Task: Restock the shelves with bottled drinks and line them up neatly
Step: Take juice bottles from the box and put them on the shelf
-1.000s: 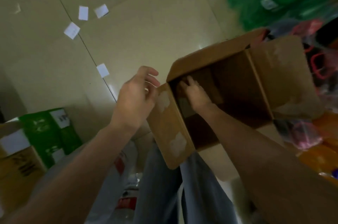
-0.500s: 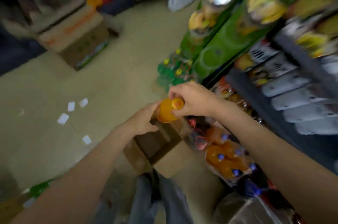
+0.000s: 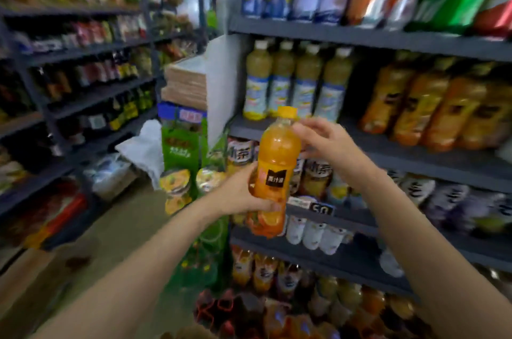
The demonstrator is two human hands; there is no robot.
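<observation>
Shelf unit (image 3: 415, 157) stands ahead-right; matching orange bottles (image 3: 432, 108) sit up and right of the hands. Orange juice bottle (image 3: 273, 172) is held in front of the shelves, long axis near upright, cap up. Left hand (image 3: 241, 194) wraps its lower body. Right hand (image 3: 329, 142), nearer the target row, touches the shoulder, fingers loosely curled.

The bottle (image 3: 274, 172) hides most of the left hand's (image 3: 240, 194) fingers — and part of a price tag (image 3: 310, 205). Shelf (image 3: 360, 36) goods blur toward the right edge; labels unreadable.
</observation>
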